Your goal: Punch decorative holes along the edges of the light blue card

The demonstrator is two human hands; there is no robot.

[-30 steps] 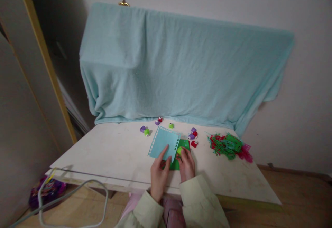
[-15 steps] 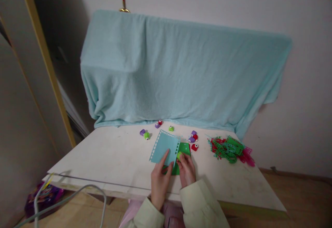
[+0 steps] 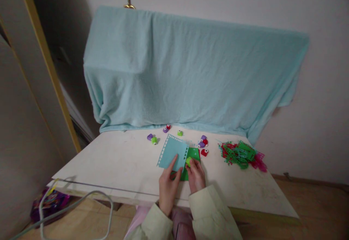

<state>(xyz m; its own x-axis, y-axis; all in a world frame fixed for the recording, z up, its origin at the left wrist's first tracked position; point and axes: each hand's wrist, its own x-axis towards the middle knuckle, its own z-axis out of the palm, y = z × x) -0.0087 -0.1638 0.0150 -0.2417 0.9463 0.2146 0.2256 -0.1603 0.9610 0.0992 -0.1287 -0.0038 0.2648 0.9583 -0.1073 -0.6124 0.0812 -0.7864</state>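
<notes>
A light-blue paper sheet (image 3: pixel 171 152) has rows of punched shapes along its top, left and right edges. My left hand (image 3: pixel 168 183) holds it at the lower edge. The index finger stretches over its face, the thumb lies by the lower right corner, and the other fingers are hidden. A lime-green craft punch (image 3: pixel 188 161) is at the sheet's right edge, with my right hand (image 3: pixel 196 176) closed on it. Green paper (image 3: pixel 194 154) lies beneath, partly covered, with a narrow red edge showing at its right.
Red and purple punches (image 3: pixel 203 143) stand just beyond the sheets, with a red punch (image 3: pixel 204 152) nearer. More punches (image 3: pixel 152 139) sit at the back left. A tangled heap of punched paper (image 3: pixel 241 154) lies at right. Behind hangs a blue cloth (image 3: pixel 196 72); a grey cable (image 3: pixel 103 192) loops at front left.
The view has tilted slightly, so the table sits a little higher in the picture. Both hands, the blue sheet and the green punch keep nearly the same places relative to each other.
</notes>
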